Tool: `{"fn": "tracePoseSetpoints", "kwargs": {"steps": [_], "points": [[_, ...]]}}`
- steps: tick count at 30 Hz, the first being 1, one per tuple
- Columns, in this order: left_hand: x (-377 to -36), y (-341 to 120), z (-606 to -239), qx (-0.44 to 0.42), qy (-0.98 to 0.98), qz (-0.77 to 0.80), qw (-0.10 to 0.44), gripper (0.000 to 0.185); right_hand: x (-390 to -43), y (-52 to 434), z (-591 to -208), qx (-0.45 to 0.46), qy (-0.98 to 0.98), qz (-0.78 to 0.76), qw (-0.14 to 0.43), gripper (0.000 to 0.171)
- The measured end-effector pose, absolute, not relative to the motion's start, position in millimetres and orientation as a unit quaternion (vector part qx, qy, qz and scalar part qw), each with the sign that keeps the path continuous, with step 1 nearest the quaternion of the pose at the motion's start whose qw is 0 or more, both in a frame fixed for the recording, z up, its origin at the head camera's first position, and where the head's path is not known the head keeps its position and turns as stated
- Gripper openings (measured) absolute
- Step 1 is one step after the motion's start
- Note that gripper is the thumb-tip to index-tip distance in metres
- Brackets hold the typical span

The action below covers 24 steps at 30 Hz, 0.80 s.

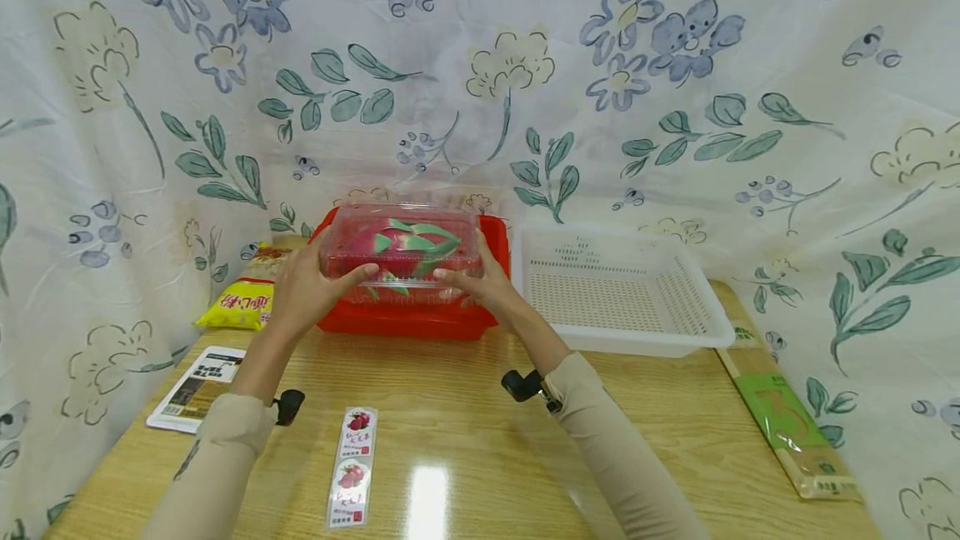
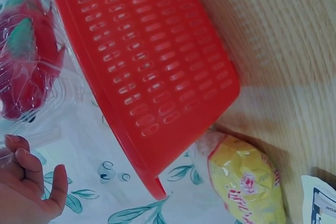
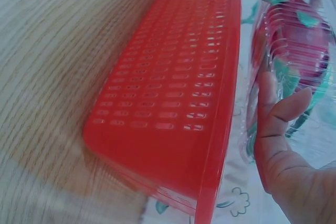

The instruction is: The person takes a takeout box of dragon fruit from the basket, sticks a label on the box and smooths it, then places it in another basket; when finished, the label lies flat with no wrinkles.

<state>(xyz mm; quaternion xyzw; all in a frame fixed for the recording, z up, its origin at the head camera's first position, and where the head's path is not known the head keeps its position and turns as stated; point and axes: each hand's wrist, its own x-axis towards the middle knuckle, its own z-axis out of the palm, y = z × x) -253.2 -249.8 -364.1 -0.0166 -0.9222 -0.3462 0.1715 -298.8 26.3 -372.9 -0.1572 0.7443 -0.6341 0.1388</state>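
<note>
A clear plastic clamshell box (image 1: 401, 272) holds red dragon fruit (image 1: 412, 242) with green scales. My left hand (image 1: 307, 286) grips its left end and my right hand (image 1: 491, 283) its right end, both thumbs lying along the near side. The box is raised over a red slotted basket (image 1: 412, 323). In the left wrist view, the fingers of the left hand (image 2: 31, 187) curl close by the clear plastic. From the right wrist, the right hand (image 3: 283, 145) shows its thumb against the box's ribbed side, next to the basket (image 3: 163, 82).
A white perforated basket (image 1: 615, 336) stands right of the red one. Yellow bag (image 1: 243, 302) and a flat white-edged packet (image 1: 197, 390) lie left. A strip of dragon fruit stickers (image 1: 352, 469) is in front; a long green-labelled packet (image 1: 783, 415) lies far right. Floral cloth (image 1: 450, 107) hangs behind.
</note>
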Motion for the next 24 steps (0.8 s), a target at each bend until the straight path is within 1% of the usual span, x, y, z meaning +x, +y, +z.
{"fn": "tracePoseSetpoints", "kwargs": {"steps": [8, 14, 18, 24], "points": [[-247, -246, -366, -0.032, -0.917, -0.346, 0.194, 0.086, -292, 30, -373, -0.165, 0.744, -0.632, 0.141, 0.101], [-242, -243, -367, -0.028, -0.917, -0.346, 0.197, 0.087, -286, 33, -372, -0.169, 0.745, -0.630, 0.137, 0.100], [-239, -242, -367, -0.029, -0.914, -0.353, 0.198, 0.089, -283, 35, -371, -0.165, 0.740, -0.635, 0.145, 0.102], [-238, -240, -369, -0.040, -0.911, -0.354, 0.207, 0.085, -279, 38, -374, -0.185, 0.724, -0.649, 0.141, 0.099]]}}
